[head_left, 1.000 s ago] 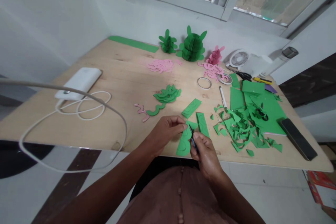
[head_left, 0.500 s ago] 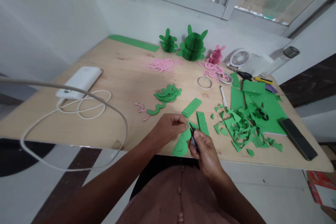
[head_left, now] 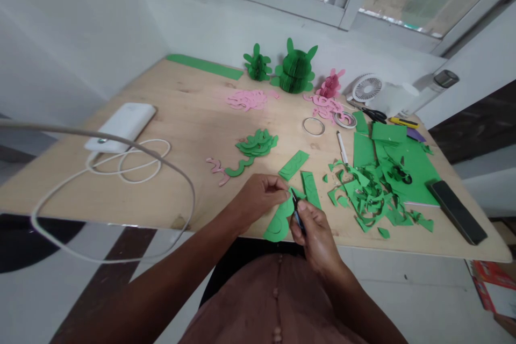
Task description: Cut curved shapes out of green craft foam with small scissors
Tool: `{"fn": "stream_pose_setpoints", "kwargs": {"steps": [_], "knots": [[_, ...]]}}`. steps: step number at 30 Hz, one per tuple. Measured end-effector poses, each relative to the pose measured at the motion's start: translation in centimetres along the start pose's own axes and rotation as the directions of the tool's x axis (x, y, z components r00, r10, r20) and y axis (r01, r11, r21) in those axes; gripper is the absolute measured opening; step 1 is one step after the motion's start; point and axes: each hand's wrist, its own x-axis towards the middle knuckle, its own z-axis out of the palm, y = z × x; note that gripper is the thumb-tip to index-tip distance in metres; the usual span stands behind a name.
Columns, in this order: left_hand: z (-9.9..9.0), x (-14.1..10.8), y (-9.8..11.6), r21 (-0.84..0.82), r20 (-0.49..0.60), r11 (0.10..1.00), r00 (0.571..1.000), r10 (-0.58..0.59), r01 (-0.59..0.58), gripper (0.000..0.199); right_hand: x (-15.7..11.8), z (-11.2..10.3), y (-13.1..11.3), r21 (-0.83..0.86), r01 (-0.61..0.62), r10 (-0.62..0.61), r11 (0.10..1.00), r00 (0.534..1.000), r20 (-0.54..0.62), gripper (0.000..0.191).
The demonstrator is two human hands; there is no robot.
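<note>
My left hand [head_left: 266, 195] pinches the upper end of a green paper strip [head_left: 279, 221] with a scalloped, rounded edge, close to the table's front edge. My right hand [head_left: 314, 226] is closed around a slim, dark, pointed cutting tool [head_left: 297, 209]. The tool's tip meets the strip just beside my left fingertips. Its exact kind is hard to make out because my fingers cover part of it. Two more green strips with drawn wavy lines, an upper strip [head_left: 294, 165] and a right strip [head_left: 310, 191], lie just beyond my hands.
Green scraps [head_left: 368, 199] and a black phone [head_left: 457, 212] lie right. Cut green pieces [head_left: 258, 142] and pink pieces [head_left: 246, 99] lie farther back, before green paper figures [head_left: 296, 71]. A white power bank [head_left: 121, 126] and looping cable [head_left: 193, 188] are left.
Hardly anything differs. The view has shifted very slightly, and both hands keep their places on the green strip and the tool.
</note>
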Motion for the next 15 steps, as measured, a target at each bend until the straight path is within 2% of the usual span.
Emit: {"fn": "stream_pose_setpoints", "kwargs": {"steps": [6, 15], "knots": [[-0.03, -0.04, -0.02, 0.000, 0.012, 1.000, 1.000, 0.021, -0.021, 0.012, -0.15, -0.05, -0.07, -0.002, 0.013, -0.013, 1.000, 1.000, 0.011, 0.043], [-0.23, 0.00, 0.28, 0.054, 0.049, 0.998, 0.999, -0.014, 0.012, 0.012, -0.05, -0.31, 0.04, -0.030, 0.019, -0.019, 0.999, 1.000, 0.022, 0.044]]}}
